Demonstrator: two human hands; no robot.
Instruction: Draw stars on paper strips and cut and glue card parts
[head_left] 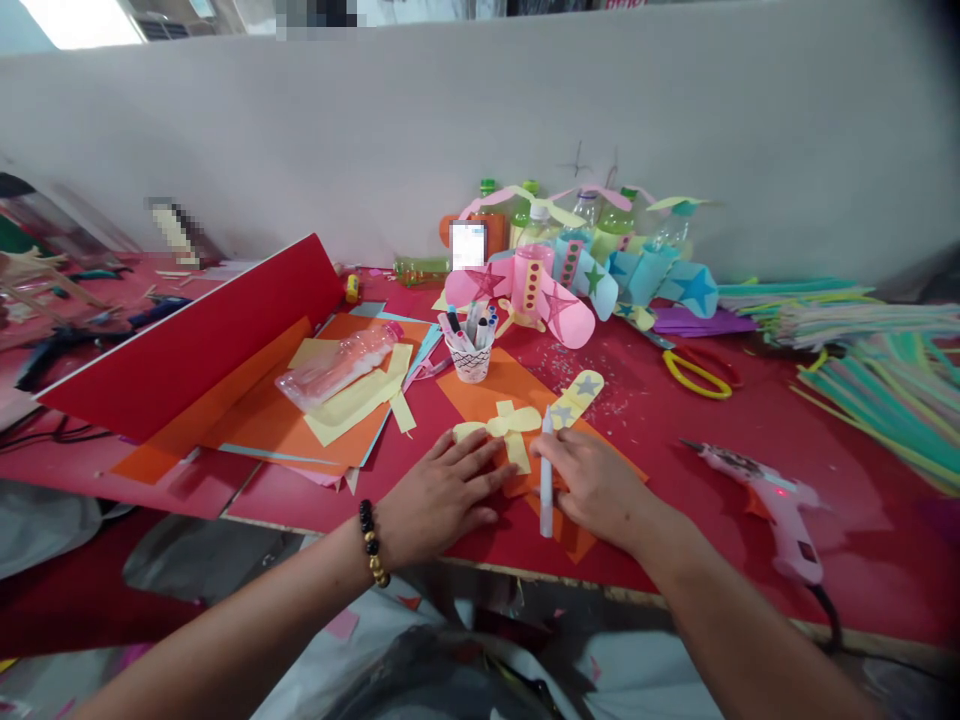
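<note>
My left hand (pixel 450 485) lies flat with its fingers spread, pressing near the left and lower arms of a pale yellow paper cutout (pixel 517 428) shaped like a propeller. In my right hand (pixel 592 478) is a white pen-like stick (pixel 547 490), upright with its tapered tip pointing away from me; whether it is a pen or a glue pen I cannot tell. Under the cutout is an orange paper sheet (pixel 480 385). A yellow paper strip with grey stars (pixel 577 398) lies just beyond my right hand.
A cup of pens (pixel 471 360) stands ahead. Bottles dressed as paper airplanes (pixel 547 280) line the divider. At right lie a glue gun (pixel 780 495) with a red light, yellow-handled scissors (pixel 697 375) and pipe cleaners (pixel 885 370). Leftward are a plastic bottle (pixel 341 365), paper sheets and a red board (pixel 202 340).
</note>
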